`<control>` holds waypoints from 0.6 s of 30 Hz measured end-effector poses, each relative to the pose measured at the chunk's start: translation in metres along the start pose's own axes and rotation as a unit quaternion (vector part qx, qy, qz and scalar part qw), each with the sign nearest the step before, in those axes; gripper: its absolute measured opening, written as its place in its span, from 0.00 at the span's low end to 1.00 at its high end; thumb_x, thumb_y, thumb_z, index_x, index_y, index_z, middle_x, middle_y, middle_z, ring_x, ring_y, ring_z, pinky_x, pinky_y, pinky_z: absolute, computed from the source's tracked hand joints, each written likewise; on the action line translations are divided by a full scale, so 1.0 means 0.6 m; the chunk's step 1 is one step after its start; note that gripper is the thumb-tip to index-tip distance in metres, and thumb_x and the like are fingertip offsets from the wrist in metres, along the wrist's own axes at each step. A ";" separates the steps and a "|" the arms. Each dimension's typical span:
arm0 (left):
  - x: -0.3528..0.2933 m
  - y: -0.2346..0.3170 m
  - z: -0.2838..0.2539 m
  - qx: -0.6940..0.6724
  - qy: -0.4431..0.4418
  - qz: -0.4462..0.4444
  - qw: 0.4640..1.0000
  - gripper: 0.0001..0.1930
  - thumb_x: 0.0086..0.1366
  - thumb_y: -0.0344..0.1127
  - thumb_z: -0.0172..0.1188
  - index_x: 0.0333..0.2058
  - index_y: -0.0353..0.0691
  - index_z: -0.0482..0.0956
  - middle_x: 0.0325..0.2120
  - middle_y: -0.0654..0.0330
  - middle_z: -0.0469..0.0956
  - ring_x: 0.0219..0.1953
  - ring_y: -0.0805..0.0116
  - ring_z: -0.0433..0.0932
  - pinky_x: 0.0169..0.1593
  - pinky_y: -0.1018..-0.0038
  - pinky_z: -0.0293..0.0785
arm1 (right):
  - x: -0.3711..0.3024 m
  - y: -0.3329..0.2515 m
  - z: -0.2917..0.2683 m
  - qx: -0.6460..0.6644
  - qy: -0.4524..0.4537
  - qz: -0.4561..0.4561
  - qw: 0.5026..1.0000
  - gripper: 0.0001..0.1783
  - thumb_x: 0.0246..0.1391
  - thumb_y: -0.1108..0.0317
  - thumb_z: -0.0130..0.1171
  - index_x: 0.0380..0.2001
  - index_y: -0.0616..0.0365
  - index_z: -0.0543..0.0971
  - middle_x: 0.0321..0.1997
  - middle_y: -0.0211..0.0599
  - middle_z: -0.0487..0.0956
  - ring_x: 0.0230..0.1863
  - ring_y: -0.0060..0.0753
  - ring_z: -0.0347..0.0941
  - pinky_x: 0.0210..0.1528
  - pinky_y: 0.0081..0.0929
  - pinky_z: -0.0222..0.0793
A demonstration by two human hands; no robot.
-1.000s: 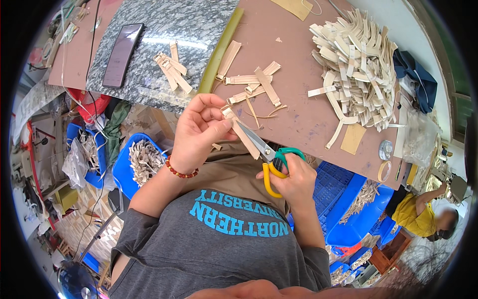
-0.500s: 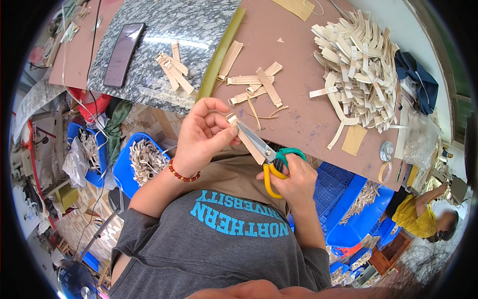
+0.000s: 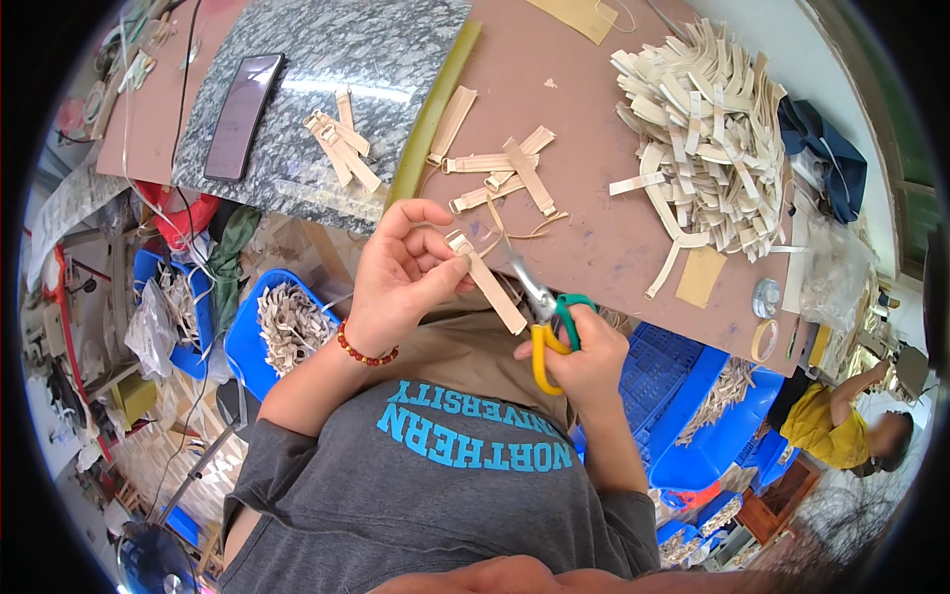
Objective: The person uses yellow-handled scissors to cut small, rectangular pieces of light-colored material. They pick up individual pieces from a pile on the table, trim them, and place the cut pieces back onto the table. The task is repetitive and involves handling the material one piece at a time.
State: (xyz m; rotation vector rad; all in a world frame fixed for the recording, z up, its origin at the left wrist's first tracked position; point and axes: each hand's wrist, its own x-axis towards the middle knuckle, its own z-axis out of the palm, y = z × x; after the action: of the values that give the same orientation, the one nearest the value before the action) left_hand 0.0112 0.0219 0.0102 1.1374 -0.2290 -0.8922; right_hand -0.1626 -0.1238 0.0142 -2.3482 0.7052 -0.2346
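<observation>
Between thumb and fingers, my left hand pinches a beige strap with a small buckle at its upper end. My right hand grips scissors with one green and one yellow handle loop. Their blades point up and away, just right of the strap and apart from it. On the brown table beyond my hands lie several similar beige straps, some crossed over each other. A thin tan strip lies beside them.
A phone and more straps rest on a marbled board with an olive edge. A tall heap of cream straps stands at right. Blue bins flank me. A person in yellow is at far right.
The scissors have moved off the strap toward the right, leaving a gap between blades and strap. My left hand has kept its pinch nearly in place.
</observation>
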 end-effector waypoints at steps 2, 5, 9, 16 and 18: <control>0.004 -0.007 0.004 -0.001 0.016 0.013 1.000 0.19 0.60 0.19 0.54 0.50 0.35 0.65 0.30 0.64 0.74 0.34 0.75 0.79 0.38 0.81 0.78 | -0.008 0.005 0.014 0.295 -0.002 0.187 0.937 0.29 0.26 0.56 0.79 0.28 0.57 0.73 0.19 0.30 0.74 0.21 0.21 0.71 0.25 0.21 0.69; 0.003 -0.024 0.017 0.023 0.002 0.024 0.999 0.17 0.61 0.20 0.53 0.49 0.33 0.69 0.33 0.63 0.76 0.35 0.77 0.78 0.39 0.82 0.77 | -0.006 -0.005 0.034 0.437 0.008 0.165 0.884 0.27 0.34 0.66 0.77 0.35 0.57 0.71 0.30 0.30 0.77 0.30 0.18 0.72 0.32 0.19 0.71; -0.018 -0.055 0.025 0.063 -0.060 -0.026 0.996 0.08 0.63 0.23 0.54 0.41 0.31 0.74 0.33 0.62 0.77 0.36 0.79 0.78 0.40 0.83 0.76 | 0.004 -0.008 0.042 0.470 0.046 0.138 0.871 0.16 0.46 0.77 0.66 0.35 0.58 0.69 0.32 0.32 0.76 0.32 0.20 0.72 0.34 0.18 0.69; -0.016 -0.039 0.035 0.128 -0.262 -0.193 0.937 0.05 0.61 0.25 0.57 0.36 0.33 0.75 0.33 0.61 0.79 0.36 0.80 0.77 0.41 0.81 0.74 | 0.008 0.018 0.043 0.393 0.030 0.113 0.912 0.22 0.40 0.72 0.73 0.35 0.59 0.70 0.22 0.25 0.73 0.23 0.18 0.69 0.27 0.19 0.67; -0.010 -0.050 0.027 0.056 -0.189 -0.148 0.969 0.03 0.62 0.26 0.58 0.34 0.33 0.76 0.35 0.60 0.79 0.36 0.80 0.76 0.42 0.80 0.73 | 0.004 0.020 0.042 0.389 0.045 0.140 0.909 0.25 0.36 0.69 0.75 0.35 0.59 0.70 0.22 0.26 0.73 0.23 0.19 0.68 0.26 0.19 0.67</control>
State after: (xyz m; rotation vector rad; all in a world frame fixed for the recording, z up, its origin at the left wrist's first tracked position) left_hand -0.0168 0.0115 -0.0068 1.1153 -0.4335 -1.3784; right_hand -0.1572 -0.1185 -0.0128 -1.4663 0.7973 -0.4100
